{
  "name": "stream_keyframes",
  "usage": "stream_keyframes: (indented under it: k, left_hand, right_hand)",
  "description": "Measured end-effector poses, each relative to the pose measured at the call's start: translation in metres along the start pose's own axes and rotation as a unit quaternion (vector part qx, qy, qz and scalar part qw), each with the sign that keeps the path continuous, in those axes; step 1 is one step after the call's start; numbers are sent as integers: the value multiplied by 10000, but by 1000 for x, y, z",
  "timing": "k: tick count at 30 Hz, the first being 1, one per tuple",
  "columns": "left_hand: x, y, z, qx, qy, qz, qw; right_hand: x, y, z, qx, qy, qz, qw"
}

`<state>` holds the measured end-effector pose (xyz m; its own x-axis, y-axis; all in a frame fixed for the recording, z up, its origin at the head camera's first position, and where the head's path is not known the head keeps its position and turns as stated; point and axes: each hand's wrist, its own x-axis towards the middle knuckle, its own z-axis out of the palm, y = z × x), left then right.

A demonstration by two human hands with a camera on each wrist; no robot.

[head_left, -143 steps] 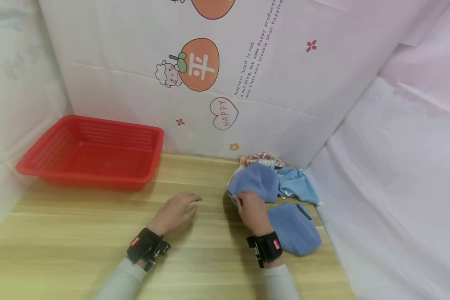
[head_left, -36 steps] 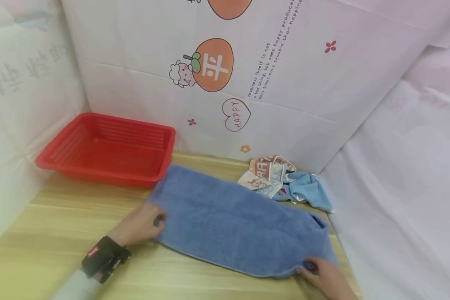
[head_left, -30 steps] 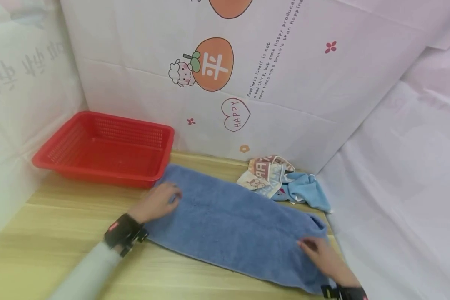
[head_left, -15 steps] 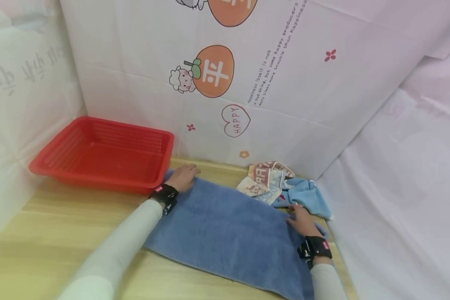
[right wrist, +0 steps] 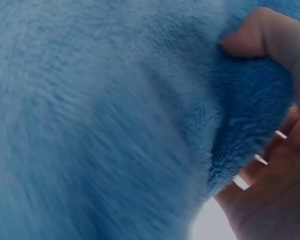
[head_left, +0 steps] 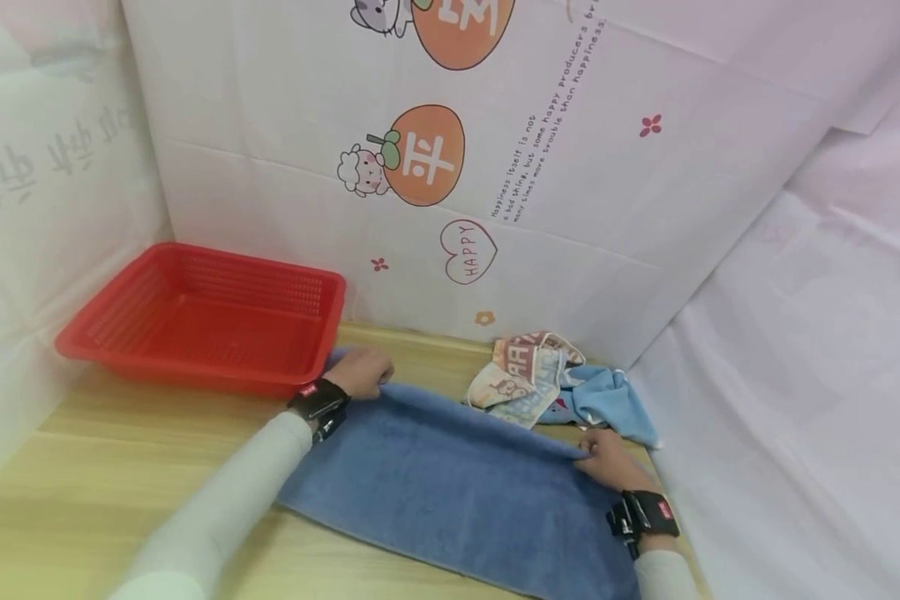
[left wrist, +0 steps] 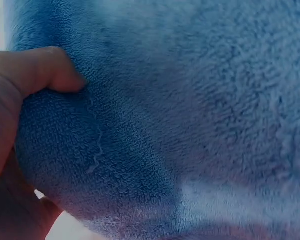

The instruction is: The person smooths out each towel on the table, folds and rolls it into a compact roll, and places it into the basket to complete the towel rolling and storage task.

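A blue towel (head_left: 450,492) lies spread over the table, its far edge raised between both hands. My left hand (head_left: 362,372) pinches that edge near the red basket; in the left wrist view the thumb (left wrist: 60,70) presses on the towel's face with fingers behind it. My right hand (head_left: 613,461) grips the same edge at the right end. In the right wrist view its thumb (right wrist: 255,37) lies on the plush side, and the other fingers are behind, partly hidden by the cloth. The towel's near right corner runs out of the head view.
A red plastic basket (head_left: 322,333) stands at the back left, touching or very close to the towel. At the back right lie a crumpled patterned cloth (head_left: 513,379) and a light blue cloth (head_left: 615,404). White printed sheets (head_left: 570,275) wall the wooden table (head_left: 105,475).
The blue towel, bunched at first, was spread out across the table. Both hands then moved from its near side to its far edge, took hold of it and lifted it slightly.
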<state>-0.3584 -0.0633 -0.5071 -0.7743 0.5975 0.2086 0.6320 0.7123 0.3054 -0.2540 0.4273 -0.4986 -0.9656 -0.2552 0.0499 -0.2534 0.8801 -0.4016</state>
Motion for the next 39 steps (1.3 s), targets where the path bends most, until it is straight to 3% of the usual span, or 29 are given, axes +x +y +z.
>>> stream_keyframes:
  k: [5, 12, 20, 24, 30, 36, 39]
  left_hand:
    - [-9, 7, -8, -180, -363, -223, 9989]
    - [-18, 8, -12, 341, -294, -667, 9968]
    - [-14, 10, -20, 798, -33, -440, 9958]
    - [-15, 13, -25, 529, -30, -441, 9976]
    - [-19, 12, -36, -128, -184, -660, 9976]
    - [-17, 11, -46, -283, -405, -531, 9974]
    - [-18, 10, -48, -382, -518, -457, 9969]
  right_hand:
    - [-13, -3, -8, -206, 190, 166, 9995]
    - [-29, 9, -15, -238, 414, 129, 9988]
    - [-40, 13, -22, -1014, 251, 711, 9920]
    - [-43, 12, -20, -1047, -16, 837, 9910]
    - [-51, 12, -23, -395, -552, 1748, 9823]
    - [-57, 29, -29, -1174, -853, 1791, 9731]
    - [-59, 38, -30, -1209, -1026, 2061, 9656]
